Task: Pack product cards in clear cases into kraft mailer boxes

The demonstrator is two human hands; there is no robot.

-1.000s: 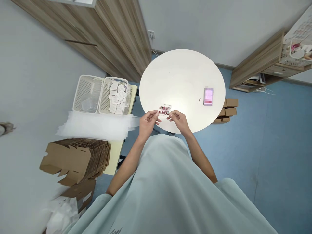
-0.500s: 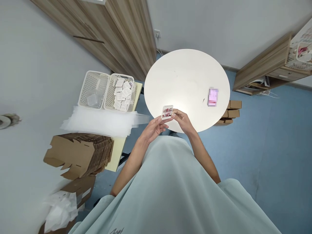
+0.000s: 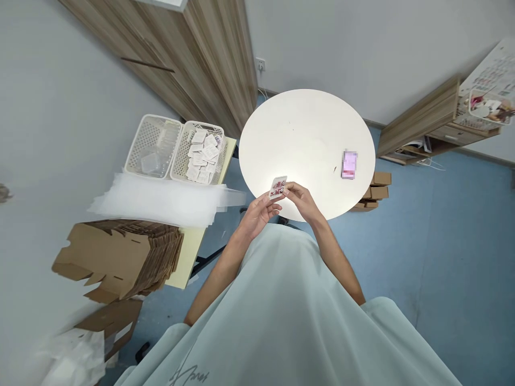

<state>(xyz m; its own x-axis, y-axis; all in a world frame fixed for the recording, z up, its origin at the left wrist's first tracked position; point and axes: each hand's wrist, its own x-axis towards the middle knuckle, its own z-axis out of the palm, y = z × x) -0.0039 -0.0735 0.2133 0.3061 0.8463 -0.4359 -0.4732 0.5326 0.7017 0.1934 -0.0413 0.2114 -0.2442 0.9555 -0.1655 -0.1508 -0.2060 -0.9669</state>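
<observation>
Near the front edge of the round white table (image 3: 306,123), both of my hands hold up a small flat clear case (image 3: 277,185). Two rows of small red and pale pieces show in it, too small to name. My left hand (image 3: 257,215) pinches the case at its lower left corner, with thumb on top and the other fingers curled beneath. At the lower right edge, the thumb and fingertips of my right hand (image 3: 302,200) grip it. The case is tilted and held off the tabletop.
A blurred-out pink item (image 3: 349,164) lies on the table's right. To the left stand a basket of small white packets (image 3: 204,155), a basket with clear boxes (image 3: 151,161), white foam sheets (image 3: 161,201) and flat cardboard boxes (image 3: 108,254). Small brown boxes (image 3: 380,192) sit beyond the table.
The case has turned a little and tilts more steeply. Both hands keep hold of it, nearly in the same place. The view has shifted slightly.
</observation>
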